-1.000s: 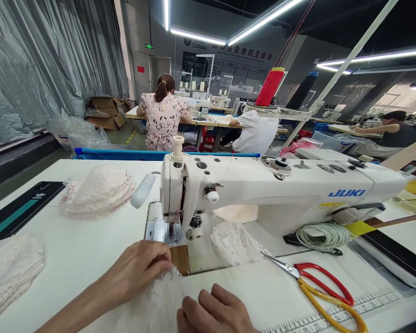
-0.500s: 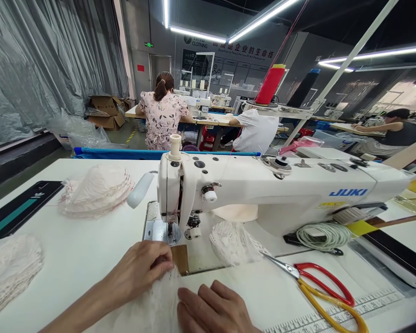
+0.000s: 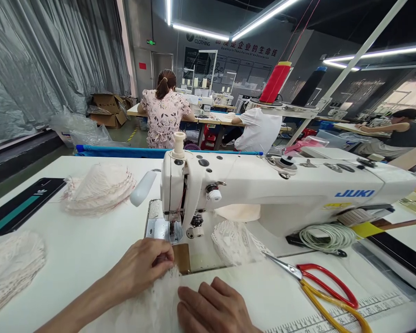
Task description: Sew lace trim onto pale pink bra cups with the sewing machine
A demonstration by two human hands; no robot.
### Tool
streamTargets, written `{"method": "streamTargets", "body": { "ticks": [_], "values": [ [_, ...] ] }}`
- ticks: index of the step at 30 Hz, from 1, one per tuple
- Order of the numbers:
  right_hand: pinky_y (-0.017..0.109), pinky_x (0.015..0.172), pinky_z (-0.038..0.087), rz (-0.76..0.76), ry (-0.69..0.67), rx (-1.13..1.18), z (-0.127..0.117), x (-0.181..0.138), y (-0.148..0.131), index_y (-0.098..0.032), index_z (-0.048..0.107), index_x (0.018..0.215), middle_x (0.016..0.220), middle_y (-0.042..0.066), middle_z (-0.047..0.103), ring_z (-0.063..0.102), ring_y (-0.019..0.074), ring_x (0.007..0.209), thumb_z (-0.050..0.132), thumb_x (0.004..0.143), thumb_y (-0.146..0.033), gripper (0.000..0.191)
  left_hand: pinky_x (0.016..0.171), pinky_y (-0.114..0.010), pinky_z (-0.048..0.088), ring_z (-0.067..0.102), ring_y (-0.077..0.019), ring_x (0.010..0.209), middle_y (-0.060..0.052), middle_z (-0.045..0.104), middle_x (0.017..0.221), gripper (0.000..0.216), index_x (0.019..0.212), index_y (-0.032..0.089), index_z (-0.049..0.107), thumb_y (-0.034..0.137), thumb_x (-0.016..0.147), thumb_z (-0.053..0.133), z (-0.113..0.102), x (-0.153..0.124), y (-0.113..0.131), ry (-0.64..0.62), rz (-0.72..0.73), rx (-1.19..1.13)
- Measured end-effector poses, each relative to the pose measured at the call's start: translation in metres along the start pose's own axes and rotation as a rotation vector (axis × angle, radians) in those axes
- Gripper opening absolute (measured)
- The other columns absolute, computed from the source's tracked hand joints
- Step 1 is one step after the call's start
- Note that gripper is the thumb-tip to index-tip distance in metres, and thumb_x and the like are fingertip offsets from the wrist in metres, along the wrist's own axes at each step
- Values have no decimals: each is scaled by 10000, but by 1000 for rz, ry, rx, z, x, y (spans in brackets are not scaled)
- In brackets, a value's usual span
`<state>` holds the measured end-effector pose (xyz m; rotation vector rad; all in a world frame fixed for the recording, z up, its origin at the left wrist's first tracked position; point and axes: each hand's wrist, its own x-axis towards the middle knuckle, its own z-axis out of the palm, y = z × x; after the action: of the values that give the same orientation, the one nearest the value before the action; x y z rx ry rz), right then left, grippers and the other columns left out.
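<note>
- Comparing with the frame half a second back, we find little changed: our left hand [image 3: 142, 268] still pinches the white lace piece [image 3: 156, 300] at its top edge, just in front of the needle [image 3: 172, 227], and our right hand [image 3: 215, 310] still lies flat beside it.
- Our view has shifted a little, so the sewing machine [image 3: 263, 185] sits slightly further right and lower than before.
- The left fingers [image 3: 164, 259] are closed on the lace; the right fingers [image 3: 208, 296] are stretched out, gripping nothing, and press on the surface [image 3: 90, 249] at the edge of the lace.
- The lace lies on the surface at the near edge, between both hands, touching the brown patch [image 3: 182, 257] on the machine bed.
- We read "JUKI" in blue on the machine's arm, and "CLOTHING" on the far wall beside a row of Chinese characters.
- Red-and-yellow scissors [image 3: 322, 291] lie to the right, above a printed ruler [image 3: 333, 319].
- Stacks of lace [image 3: 99, 187] sit to the left, and one more lace piece [image 3: 234, 243] lies beside the machine.
</note>
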<state>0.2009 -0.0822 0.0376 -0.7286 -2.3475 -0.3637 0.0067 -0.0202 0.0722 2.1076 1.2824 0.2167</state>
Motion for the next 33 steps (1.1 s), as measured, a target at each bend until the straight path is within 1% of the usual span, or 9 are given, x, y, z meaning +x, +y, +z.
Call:
{"method": "streamTargets", "body": {
  "ticks": [5, 7, 10, 14, 19, 22, 26, 29, 33],
  "values": [
    [264, 457, 254, -19, 26, 15, 3, -1, 0, -180, 591, 756, 853, 8, 700, 435, 108, 505, 533, 787, -96, 107, 554, -209, 329, 477, -136, 596, 42, 520, 626, 162, 711, 217, 572, 294, 821, 483, 0, 0, 1, -39, -20, -35],
    [265, 466, 258, -24, 42, 18, 5, -2, 0, -186, 591, 758, 872, 10, 704, 441, 112, 517, 557, 785, -122, 77, 546, -209, 325, 470, -135, 586, 43, 515, 619, 155, 703, 217, 564, 300, 813, 492, -1, 1, 2, -43, -33, -42],
    [268, 486, 272, -19, 48, 26, 6, -2, 1, -194, 592, 773, 903, 20, 707, 459, 120, 544, 573, 769, -116, 80, 554, -210, 329, 472, -137, 594, 44, 519, 625, 138, 718, 221, 565, 302, 809, 500, -1, 1, 1, -33, -36, -45],
    [278, 501, 270, -14, 41, 22, 6, -2, 0, -202, 595, 800, 919, 35, 705, 467, 129, 561, 553, 823, -179, 53, 571, -211, 336, 480, -136, 608, 48, 530, 639, 99, 729, 223, 561, 282, 795, 516, 1, 1, -1, -18, -27, -31],
    [288, 483, 232, -7, 18, 18, 4, 1, 0, -157, 614, 867, 859, 18, 699, 432, 119, 525, 492, 896, -233, 147, 578, -210, 348, 499, -138, 612, 49, 545, 648, 77, 743, 227, 571, 257, 785, 514, 2, 0, -3, -2, -8, 2],
    [294, 484, 224, -4, -18, 48, 5, 0, 0, -139, 622, 884, 884, 17, 693, 433, 120, 540, 468, 926, -299, 225, 581, -213, 352, 510, -141, 613, 51, 557, 642, 73, 750, 231, 578, 251, 786, 518, 1, 0, -4, 8, -11, 27],
    [301, 520, 267, 11, -127, 89, 1, 0, 0, -143, 622, 925, 986, 37, 681, 473, 132, 612, 516, 901, -292, 185, 613, -221, 368, 548, -149, 666, 48, 597, 684, 79, 772, 230, 588, 229, 794, 512, 0, 0, -7, 9, 16, 27],
    [313, 565, 313, 35, -230, 136, -4, 2, 0, -148, 616, 961, 1047, 50, 663, 504, 145, 675, 525, 899, -273, 166, 661, -221, 378, 572, -152, 758, 43, 635, 788, 97, 807, 232, 599, 226, 814, 503, -2, 2, -10, -19, 46, 11],
    [321, 597, 334, 48, -274, 162, -8, 5, -1, -160, 614, 983, 1065, 52, 657, 514, 152, 707, 502, 917, -263, 166, 692, -213, 385, 582, -148, 806, 53, 654, 837, 101, 820, 240, 603, 195, 811, 512, -7, 5, -12, -92, 94, 13]
  ]
}}
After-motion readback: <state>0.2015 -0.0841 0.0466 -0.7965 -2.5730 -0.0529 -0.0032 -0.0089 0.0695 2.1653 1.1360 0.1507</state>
